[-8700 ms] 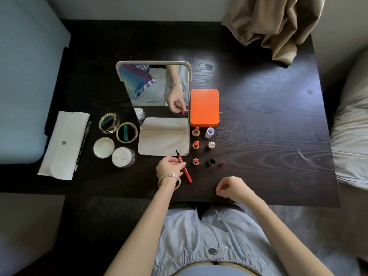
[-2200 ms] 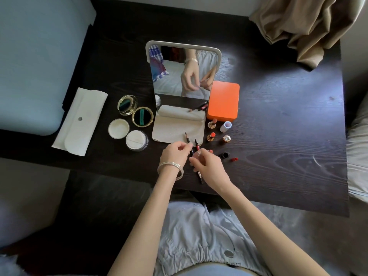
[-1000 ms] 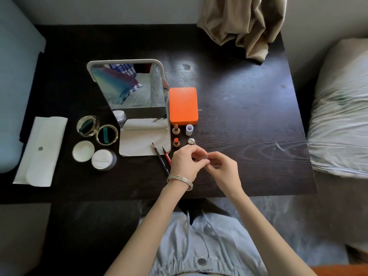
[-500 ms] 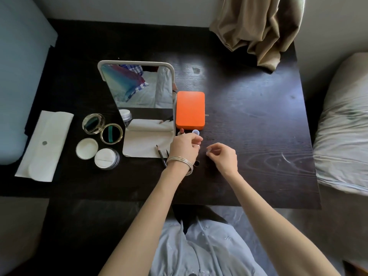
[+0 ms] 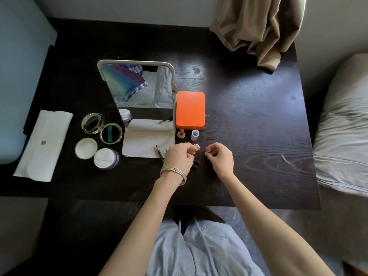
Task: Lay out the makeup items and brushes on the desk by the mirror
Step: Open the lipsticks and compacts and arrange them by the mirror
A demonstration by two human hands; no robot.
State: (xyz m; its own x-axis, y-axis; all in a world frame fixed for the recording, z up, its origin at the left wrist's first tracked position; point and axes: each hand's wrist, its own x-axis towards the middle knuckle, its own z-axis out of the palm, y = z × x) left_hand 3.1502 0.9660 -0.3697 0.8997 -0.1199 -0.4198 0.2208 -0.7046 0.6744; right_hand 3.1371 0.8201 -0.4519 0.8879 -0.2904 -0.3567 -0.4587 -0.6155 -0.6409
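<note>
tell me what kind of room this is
Probably a bedroom with a dark desk set up for makeup. Bedding lies at the right, a curtain hangs at the back, and a standing mirror reflects rumpled sheets, with lipsticks and powder pots around it.

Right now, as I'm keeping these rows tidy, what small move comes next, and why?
Probably lower the small piece pinched in the right hand onto the bare desk beside the silver-topped tube by the left hand; it would continue the rows begun by the lipstick and white cap.
</note>
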